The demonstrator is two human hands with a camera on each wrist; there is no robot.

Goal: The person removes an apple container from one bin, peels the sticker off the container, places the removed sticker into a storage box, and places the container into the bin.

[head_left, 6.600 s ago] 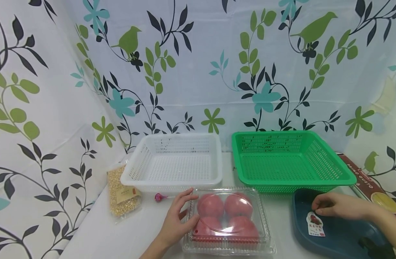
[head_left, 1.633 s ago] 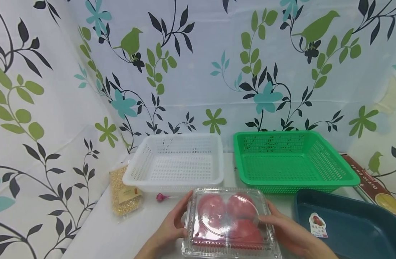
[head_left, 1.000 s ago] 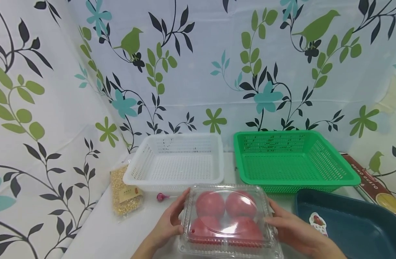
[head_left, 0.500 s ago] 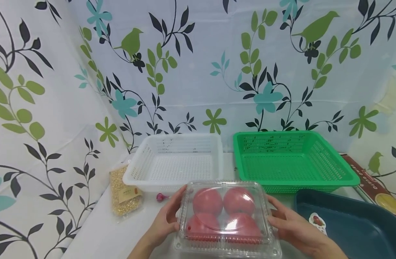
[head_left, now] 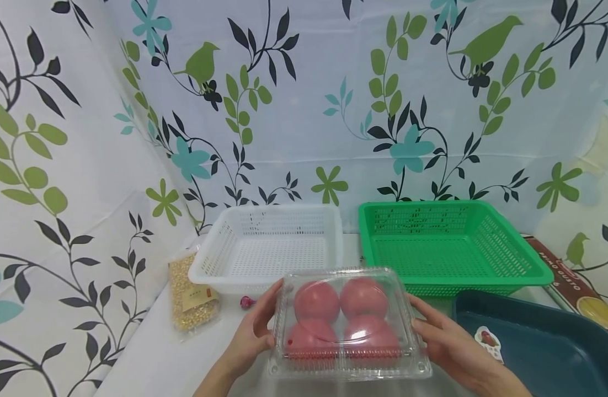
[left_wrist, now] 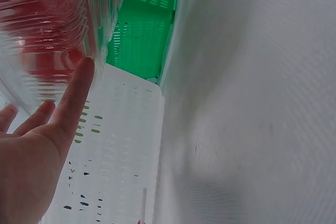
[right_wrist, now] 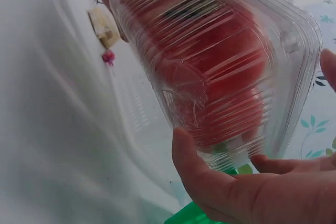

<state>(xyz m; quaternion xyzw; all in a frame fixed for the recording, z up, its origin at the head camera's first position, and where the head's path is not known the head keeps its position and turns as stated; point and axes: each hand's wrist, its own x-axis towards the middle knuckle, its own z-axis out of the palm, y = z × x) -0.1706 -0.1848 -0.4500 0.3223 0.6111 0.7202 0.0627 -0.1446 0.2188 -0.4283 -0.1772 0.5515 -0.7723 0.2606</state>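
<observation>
Both hands hold a clear plastic clamshell box in the head view, with several red tomatoes inside its closed lid. My left hand grips the left side, thumb toward the near corner. On the opposite side my right hand holds on with thumb and fingers. Seen from the right wrist, the ribbed plastic of the box is raised off the white surface, and the right hand's fingers support its edge. In the left wrist view the left index finger lies along the box's edge.
Behind the box stand a white basket and a green basket. At right is a dark blue tray bearing a small sticker; a brown package lies beyond. A bag of yellow kernels and a lollipop lie at left.
My right hand has left the blue tray, where the sticker now lies, and taken the box's right side. Both hands have since raised the box, shifting it slightly left and away from me.
</observation>
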